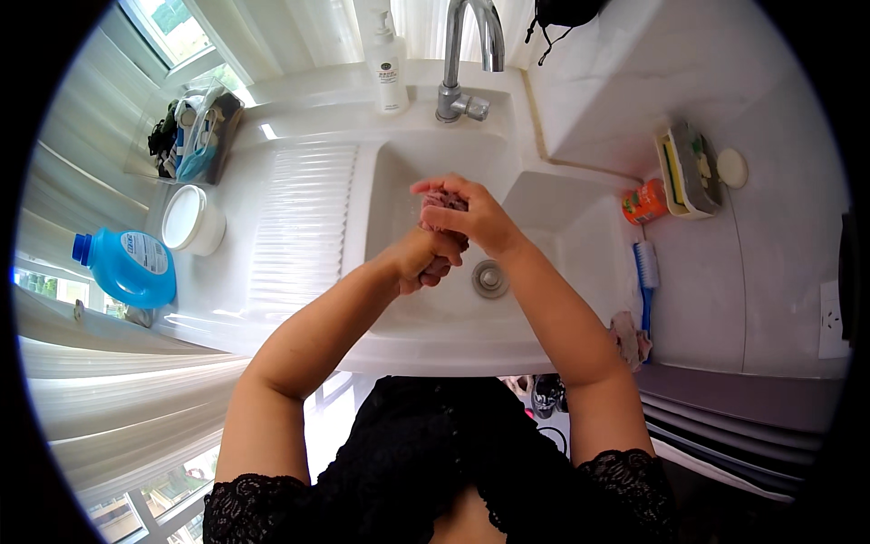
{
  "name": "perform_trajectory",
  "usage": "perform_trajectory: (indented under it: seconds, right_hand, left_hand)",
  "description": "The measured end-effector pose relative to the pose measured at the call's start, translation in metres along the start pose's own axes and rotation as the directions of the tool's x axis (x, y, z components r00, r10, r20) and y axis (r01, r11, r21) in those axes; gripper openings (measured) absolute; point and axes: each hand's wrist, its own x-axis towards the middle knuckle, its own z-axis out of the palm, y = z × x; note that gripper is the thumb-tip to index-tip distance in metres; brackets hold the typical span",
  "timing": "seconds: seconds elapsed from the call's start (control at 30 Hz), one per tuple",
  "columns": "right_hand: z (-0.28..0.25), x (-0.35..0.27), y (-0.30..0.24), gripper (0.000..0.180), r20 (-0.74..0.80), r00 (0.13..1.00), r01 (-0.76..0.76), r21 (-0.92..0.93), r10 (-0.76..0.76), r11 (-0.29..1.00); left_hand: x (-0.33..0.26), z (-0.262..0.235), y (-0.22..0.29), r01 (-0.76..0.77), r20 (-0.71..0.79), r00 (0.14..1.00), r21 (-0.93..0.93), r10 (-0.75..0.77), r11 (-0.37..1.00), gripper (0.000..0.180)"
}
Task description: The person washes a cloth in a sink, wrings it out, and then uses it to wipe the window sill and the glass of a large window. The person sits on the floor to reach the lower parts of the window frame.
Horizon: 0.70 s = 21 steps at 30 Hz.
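Over the basin of a white sink [390, 181], both my hands are closed on a crumpled, wet-looking pinkish-brown cloth [444, 200]. My left hand [424, 257] is a fist around its lower part, with the fingers curled under. Just above it, my right hand [478, 216] grips the upper part, thumb across the front. Most of the cloth is hidden inside the hands; only a bunched bit shows between the right thumb and fingers. Below the hands, to the right, lies the metal drain [490, 279]. A chrome faucet [450, 91] rises behind them; no water stream is visible.
Left of the basin is a ribbed washboard [304, 213], with a white tub [193, 220], a blue detergent bottle [136, 267] and a clear bin [195, 136] beyond. A white pump bottle [389, 72] stands behind. Rightward are an orange can [643, 201], sponge holder [689, 172] and blue brush [645, 281].
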Motion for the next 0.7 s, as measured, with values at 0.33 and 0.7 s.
perform_trajectory:
  seconds: [0.33,0.7]
  right_hand:
    - [0.004,-0.012,-0.025,0.040,0.193,0.981,0.014,0.082,-0.030,0.997]
    - [0.017,-0.010,0.007,0.027,0.006,0.982,-0.191,0.024,0.191,0.981]
  left_hand:
    - [-0.020,0.019,-0.002,0.104,0.227,0.973,-0.234,-0.050,0.967,0.019]
    - [0.002,0.036,-0.036,-0.015,-0.183,0.983,0.006,0.016,1.000,0.027]
